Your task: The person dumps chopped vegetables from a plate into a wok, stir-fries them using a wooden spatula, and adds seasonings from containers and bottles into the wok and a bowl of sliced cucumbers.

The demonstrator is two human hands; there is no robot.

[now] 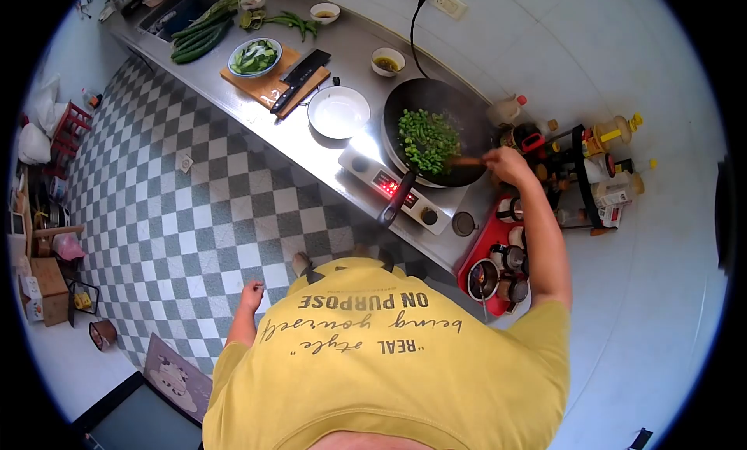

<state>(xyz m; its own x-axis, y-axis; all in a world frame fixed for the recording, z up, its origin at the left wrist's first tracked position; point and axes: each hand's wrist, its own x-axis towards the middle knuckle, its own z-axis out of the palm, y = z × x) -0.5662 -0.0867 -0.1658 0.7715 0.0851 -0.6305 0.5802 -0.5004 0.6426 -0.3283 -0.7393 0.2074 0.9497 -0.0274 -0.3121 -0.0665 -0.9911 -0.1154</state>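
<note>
My right hand is closed around the handle of a wooden spatula, whose far end reaches into a black wok. Chopped green vegetables lie in the wok, and a little steam rises from them. Under the wok is an induction cooker with its red display lit; the wok's long dark handle points toward me. Down at my side hangs my left hand, fingers loosely curled, away from the counter and with nothing visible in it.
Left of the cooker are a white bowl, a cutting board with a cleaver, a bowl of sliced cucumber and whole cucumbers. A red tray of seasoning jars and a bottle rack stand on the right.
</note>
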